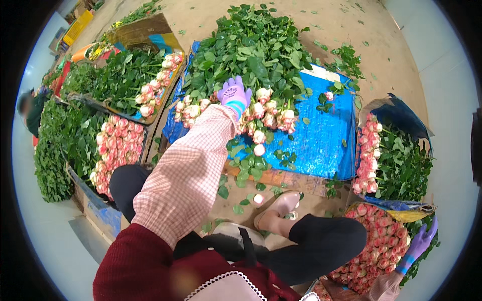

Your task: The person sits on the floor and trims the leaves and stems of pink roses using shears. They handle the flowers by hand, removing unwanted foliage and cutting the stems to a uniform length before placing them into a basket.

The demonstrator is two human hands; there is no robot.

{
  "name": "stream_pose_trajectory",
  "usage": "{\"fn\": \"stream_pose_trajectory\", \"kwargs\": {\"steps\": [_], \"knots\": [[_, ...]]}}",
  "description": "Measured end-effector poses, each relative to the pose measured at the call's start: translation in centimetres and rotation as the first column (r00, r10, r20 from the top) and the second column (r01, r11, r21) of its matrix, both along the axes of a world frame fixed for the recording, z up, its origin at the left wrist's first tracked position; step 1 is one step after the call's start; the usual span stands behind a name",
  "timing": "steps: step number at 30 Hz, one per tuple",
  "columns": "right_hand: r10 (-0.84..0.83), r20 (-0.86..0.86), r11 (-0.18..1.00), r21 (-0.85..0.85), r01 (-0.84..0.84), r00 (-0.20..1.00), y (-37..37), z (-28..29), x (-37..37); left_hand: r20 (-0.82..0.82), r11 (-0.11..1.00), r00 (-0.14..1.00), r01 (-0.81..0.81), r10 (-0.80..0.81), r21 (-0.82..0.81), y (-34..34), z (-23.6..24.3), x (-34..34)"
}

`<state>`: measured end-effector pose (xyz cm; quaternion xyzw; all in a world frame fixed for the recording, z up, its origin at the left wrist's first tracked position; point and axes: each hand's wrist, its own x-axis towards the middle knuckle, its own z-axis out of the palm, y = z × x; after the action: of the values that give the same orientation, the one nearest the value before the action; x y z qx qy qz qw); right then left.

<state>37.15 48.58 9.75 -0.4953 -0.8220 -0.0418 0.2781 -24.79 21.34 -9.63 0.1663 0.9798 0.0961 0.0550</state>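
Note:
My left hand (234, 96), in a purple glove, reaches out to a heap of cut roses on a blue sheet (326, 135). It rests at the line where the pink-and-white rose heads (268, 115) meet the leafy stems (251, 50). The fingers look stretched out over the leaves, and no stem shows in them. Far to the right, my right hand (420, 242), gloved alike, is open with fingers apart. It hangs beside a dense bundle of pink roses (376, 246) and their leaves.
More roses (118, 145) lie in lined boxes at the left; another bundle (368, 150) is at the right. Loose leaves and a fallen rose head (258, 199) lie on the floor near my shoe (281, 205). Another person (31, 110) is at the far left edge.

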Motion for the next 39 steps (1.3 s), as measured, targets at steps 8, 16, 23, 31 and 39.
{"fn": "stream_pose_trajectory", "kwargs": {"steps": [8,16,23,31,39], "knots": [[0.198,0.005,0.976,-0.091,-0.197,0.980,-4.9,-0.3,-10.2,0.051,0.961,0.987,-0.139,0.155,-0.239,3.0,-2.8,-3.8],[0.294,-0.012,0.951,-0.091,-0.294,0.956,-5.4,-1.6,-12.6,0.193,0.986,0.969,-0.163,0.153,0.035,-0.4,0.7,-7.7],[0.376,-0.042,0.920,-0.104,-0.378,0.926,-7.1,-2.1,-13.6,0.694,0.420,0.326,-0.608,-0.642,0.674,-8.4,2.2,-14.3],[0.383,-0.158,0.897,-0.171,-0.407,0.910,-8.9,-1.5,-15.3,0.545,0.264,0.098,-0.795,-0.833,0.547,-8.5,6.2,-6.6],[0.594,-0.221,0.745,-0.214,-0.632,0.774,-11.9,-0.3,-26.0,0.597,0.012,0.570,-0.718,-0.564,0.696,-10.9,8.0,-0.1]]}}
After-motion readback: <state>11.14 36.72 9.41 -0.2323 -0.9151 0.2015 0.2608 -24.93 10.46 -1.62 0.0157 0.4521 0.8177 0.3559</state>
